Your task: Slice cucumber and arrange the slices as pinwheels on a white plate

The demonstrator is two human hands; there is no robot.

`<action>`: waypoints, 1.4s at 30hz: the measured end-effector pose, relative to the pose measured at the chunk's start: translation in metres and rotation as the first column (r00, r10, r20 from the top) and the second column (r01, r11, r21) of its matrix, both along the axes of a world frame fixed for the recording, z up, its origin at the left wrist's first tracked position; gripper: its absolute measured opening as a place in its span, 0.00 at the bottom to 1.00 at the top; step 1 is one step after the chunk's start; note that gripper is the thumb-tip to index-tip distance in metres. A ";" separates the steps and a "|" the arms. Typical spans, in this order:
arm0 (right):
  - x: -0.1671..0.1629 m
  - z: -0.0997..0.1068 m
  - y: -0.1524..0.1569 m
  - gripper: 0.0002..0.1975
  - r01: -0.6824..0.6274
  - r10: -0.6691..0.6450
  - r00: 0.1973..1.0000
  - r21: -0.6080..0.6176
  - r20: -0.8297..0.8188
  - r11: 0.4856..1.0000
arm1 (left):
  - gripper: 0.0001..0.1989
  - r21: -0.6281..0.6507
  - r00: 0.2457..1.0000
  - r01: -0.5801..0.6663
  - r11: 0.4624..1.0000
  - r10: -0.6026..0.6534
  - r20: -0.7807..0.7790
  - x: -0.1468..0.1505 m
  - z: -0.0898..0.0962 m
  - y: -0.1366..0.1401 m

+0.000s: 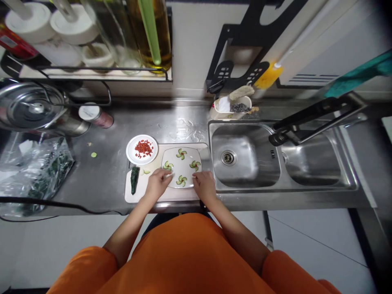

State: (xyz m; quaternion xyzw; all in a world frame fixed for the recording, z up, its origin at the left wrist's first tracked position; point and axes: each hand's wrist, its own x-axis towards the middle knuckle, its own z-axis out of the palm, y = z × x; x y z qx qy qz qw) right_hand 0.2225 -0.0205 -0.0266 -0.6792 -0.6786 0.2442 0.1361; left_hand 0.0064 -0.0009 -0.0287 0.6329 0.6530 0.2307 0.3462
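Observation:
A white squarish plate [181,160] with a thin dark rim line rests on a pale cutting board [134,197]. On it are several pinwheels of green cucumber slices [181,154] with small red centres. My left hand [157,183] reaches over the plate's lower left corner, thumb and fingers slightly apart, just below the left pinwheel. Mirroring it, my right hand [205,185] is over the lower right corner, fingers loosely bent near the right pinwheel. Neither hand shows anything held. Left of the plate lie a dark green cucumber piece [134,179] and pale green slices [145,172].
A small white dish [130,152] of red goji berries [143,148] overlaps the board's upper left. A double steel sink [248,155] with a black faucet [303,118] is on the right. Plastic-bagged greens [45,171] lie left; a condiment rack [107,75] hangs above.

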 end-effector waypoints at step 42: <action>0.016 -0.011 0.012 0.17 0.326 -0.365 0.911 -0.209 -0.190 0.922 | 0.18 -0.511 0.758 -0.166 0.843 0.440 0.481 -0.006 -0.002 -0.007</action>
